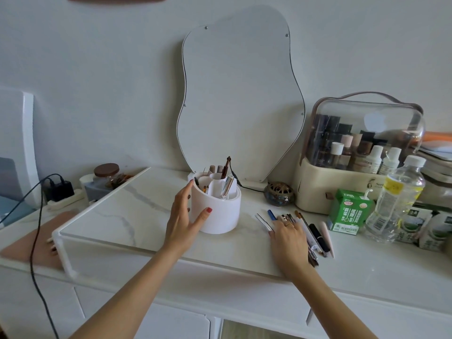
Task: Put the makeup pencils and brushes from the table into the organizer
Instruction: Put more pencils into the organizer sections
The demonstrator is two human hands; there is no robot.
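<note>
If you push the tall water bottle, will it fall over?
Probably yes, quite easily. The water bottle is tall and narrow, so it likely tips if pushed near its cap. It looks clear and mostly empty, so it is probably light. The green carton beside it might stop a fall to that side.

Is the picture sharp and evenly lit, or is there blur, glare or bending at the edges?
Head view: soft, even daylight with only faint shadows; the table edge and cabinet lines curve, as wide-angle lenses do; glare sits on the clear lid of the cosmetics box; the organizer, left hand and right hand look fairly sharp; the pencils and brushes blur slightly.
</note>
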